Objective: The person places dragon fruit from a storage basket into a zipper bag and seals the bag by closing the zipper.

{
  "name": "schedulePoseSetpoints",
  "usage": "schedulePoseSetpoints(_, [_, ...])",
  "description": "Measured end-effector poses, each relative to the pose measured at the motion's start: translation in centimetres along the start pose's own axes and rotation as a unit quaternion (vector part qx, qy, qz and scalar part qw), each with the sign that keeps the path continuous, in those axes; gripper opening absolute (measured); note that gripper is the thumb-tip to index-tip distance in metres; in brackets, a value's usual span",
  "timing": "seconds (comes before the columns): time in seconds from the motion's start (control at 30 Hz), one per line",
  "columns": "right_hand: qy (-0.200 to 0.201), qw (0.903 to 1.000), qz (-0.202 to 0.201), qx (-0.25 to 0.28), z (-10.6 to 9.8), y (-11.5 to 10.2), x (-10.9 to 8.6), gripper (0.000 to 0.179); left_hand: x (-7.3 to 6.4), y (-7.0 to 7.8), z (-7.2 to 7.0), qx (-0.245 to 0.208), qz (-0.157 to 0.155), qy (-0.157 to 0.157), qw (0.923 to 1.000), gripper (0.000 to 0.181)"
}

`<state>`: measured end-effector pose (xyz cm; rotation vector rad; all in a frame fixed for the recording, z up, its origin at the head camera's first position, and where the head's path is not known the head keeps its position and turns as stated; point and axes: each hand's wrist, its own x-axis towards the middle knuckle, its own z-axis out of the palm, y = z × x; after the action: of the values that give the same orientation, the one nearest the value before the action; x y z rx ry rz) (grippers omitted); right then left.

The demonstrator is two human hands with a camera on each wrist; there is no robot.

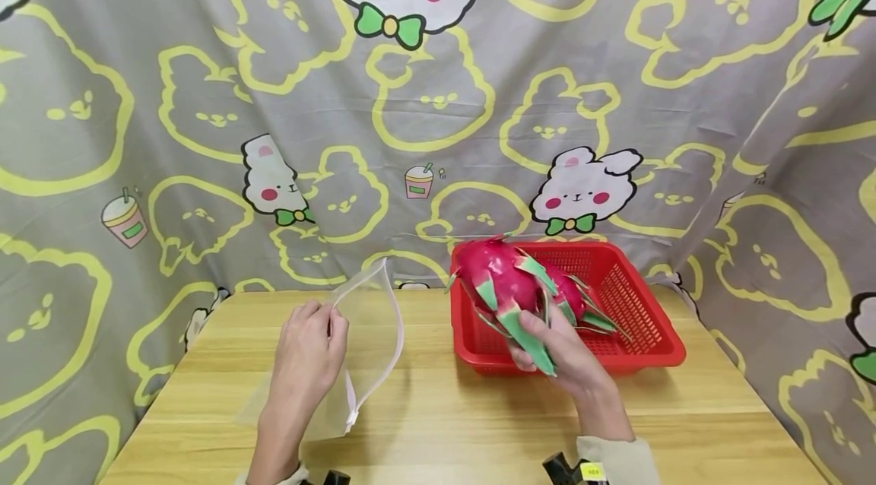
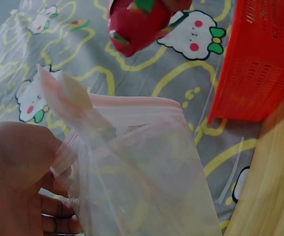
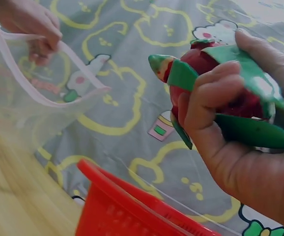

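Note:
My right hand (image 1: 557,344) grips a pink dragon fruit (image 1: 494,272) with green scales, raised above the near left part of a red plastic basket (image 1: 646,318). A second dragon fruit (image 1: 569,295) lies in the basket, partly covered by the held one. In the right wrist view, fingers curl round the dragon fruit (image 3: 230,105) from below, with the thumb over a scale. To the left, my left hand (image 1: 309,348) pinches the edge of a clear zip bag (image 1: 369,318). The bag's white zip rim (image 2: 137,105) gapes, and its slider hangs at the lower end.
The basket stands at the right rear of a light wooden table (image 1: 438,424). Behind and at both sides hangs a grey curtain (image 1: 438,105) printed with yellow bears and white rabbits. Bare wood lies between the bag and the basket.

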<state>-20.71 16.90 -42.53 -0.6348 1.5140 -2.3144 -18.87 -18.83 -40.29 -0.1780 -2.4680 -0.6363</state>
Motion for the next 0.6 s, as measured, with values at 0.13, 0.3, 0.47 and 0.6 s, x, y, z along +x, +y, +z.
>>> schedulePoseSetpoints(0.13, [-0.008,0.9995,0.028,-0.009,0.7,0.6,0.4,0.064,0.0,0.1,0.1,-0.002,0.0,-0.002,1.0,0.037])
schedulePoseSetpoints(0.3, [-0.015,0.9981,0.06,-0.001,2.1,1.4,1.1,0.06,-0.1,0.3,0.3,-0.004,0.003,-0.002,1.0,0.037])
schedulePoseSetpoints(0.47, [-0.03,0.9968,0.073,0.012,3.3,2.3,1.8,0.054,-0.2,0.3,0.4,0.001,0.004,-0.001,1.0,0.038])
schedulePoseSetpoints(0.6, [-0.024,0.996,0.085,0.016,3.8,2.7,2.1,0.054,-0.1,0.4,0.7,0.009,0.006,-0.004,0.9999,0.04])
